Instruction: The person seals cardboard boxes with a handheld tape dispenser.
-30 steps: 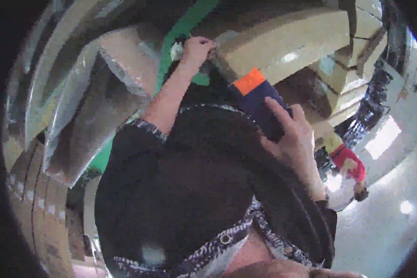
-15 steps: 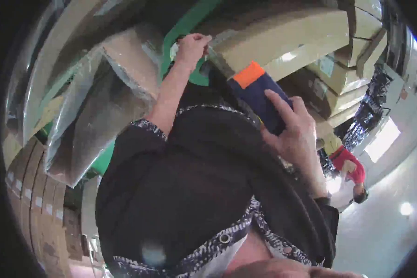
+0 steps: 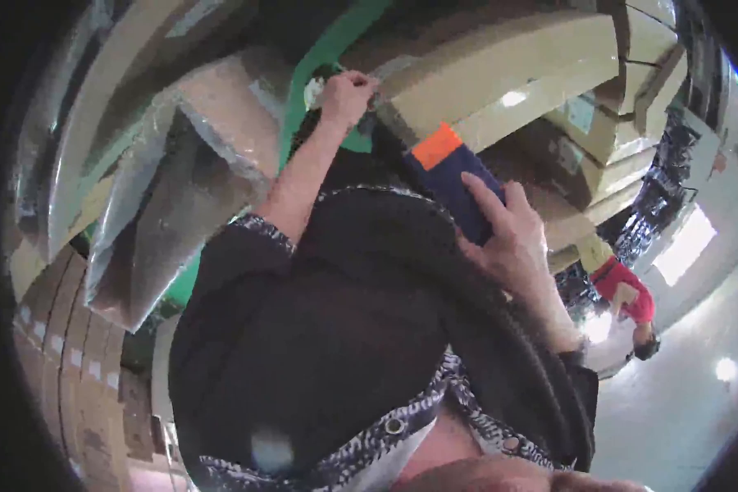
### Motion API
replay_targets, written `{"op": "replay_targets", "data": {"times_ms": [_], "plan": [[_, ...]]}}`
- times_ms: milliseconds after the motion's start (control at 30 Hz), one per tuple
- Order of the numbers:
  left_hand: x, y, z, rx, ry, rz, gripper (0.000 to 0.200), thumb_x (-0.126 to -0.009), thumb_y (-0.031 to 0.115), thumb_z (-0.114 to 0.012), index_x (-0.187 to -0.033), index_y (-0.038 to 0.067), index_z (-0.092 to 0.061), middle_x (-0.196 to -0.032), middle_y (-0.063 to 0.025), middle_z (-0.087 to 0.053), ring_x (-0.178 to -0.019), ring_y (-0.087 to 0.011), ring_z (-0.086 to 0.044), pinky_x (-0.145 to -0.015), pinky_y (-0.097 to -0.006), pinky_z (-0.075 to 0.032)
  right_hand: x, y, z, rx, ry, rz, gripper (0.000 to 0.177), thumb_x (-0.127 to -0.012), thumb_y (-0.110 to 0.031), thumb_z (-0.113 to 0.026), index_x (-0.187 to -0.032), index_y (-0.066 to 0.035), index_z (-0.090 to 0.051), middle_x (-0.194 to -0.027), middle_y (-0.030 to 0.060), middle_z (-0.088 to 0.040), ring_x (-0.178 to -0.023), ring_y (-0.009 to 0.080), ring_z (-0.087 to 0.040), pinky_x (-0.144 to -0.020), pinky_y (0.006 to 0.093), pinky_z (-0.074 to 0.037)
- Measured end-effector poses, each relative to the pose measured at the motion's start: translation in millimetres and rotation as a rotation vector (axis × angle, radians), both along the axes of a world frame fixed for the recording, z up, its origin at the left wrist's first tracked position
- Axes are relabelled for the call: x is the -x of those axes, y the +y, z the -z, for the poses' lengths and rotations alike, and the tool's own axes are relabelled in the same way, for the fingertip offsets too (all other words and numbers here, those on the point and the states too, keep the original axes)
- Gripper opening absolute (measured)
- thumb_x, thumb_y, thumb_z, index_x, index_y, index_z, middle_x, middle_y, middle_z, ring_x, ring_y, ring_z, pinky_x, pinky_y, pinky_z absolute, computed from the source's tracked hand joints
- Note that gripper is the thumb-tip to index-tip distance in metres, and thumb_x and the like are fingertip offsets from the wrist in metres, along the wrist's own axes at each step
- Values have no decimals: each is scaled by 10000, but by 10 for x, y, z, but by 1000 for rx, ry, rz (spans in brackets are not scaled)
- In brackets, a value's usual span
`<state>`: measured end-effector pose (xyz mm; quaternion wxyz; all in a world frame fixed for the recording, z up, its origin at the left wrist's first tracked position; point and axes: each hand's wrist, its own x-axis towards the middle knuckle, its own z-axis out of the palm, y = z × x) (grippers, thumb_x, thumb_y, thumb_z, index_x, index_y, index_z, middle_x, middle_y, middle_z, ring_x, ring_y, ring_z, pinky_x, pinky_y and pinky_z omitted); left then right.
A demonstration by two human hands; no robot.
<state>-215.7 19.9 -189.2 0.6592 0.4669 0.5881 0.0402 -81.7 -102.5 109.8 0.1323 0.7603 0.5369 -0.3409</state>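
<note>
My left hand [image 3: 348, 100] is raised at the upper middle, beside a green strip [image 3: 299, 98] and a small white item [image 3: 312, 93]. Its thumb and fingers are pinched together; whatever they hold is too small to make out. A dark blue, flat, oblong object with an orange end [image 3: 459, 190] is in my right hand [image 3: 512, 238]. The fingers lie across its right side, and the orange end points up and away from me, close to a long cardboard box [image 3: 500, 74].
Stacked cartons [image 3: 603, 148] stand at the upper right, with plastic-wrapped cardboard [image 3: 172, 213] on the left and more boxes [image 3: 78, 353] at lower left. A person in a red top [image 3: 627, 291] is farther off at right, above a pale floor [image 3: 672, 410].
My left hand has shifted slightly down and right. The blue and orange object has moved a little downward with my right hand, which also went slightly left.
</note>
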Motion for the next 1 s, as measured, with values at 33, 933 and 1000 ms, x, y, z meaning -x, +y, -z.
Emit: {"op": "replay_targets", "data": {"times_ms": [33,933,1000], "plan": [[2,10,19,27,-36,-38,195,-881,258,-714,-761,106,-742,-647,-41,-673,-563,-148,-589,-604,-336,-482,2,1,12,28,3,17,636,-810,-301,-746,-1399,-239,-513,-999,137,-490,-800,336,-594,-686,475,-545],[-12,186,-291,-34,59,-18,304,-835,358,-619,-1005,111,-669,-940,-50,-687,-870,-239,-615,-766,-370,-461,-84,-304,402,-18,66,40,654,-844,-309,-747,-1422,-227,-452,-1089,174,-502,-904,343,-607,-775,449,-574],[-47,283,-668,-205,41,124,297,-834,354,-554,-888,108,-711,-817,-14,-689,-813,-212,-597,-752,-353,-442,-82,-418,538,-76,85,39,660,-849,-293,-741,-1431,-226,-436,-1111,192,-507,-917,355,-611,-774,454,-582]]}}
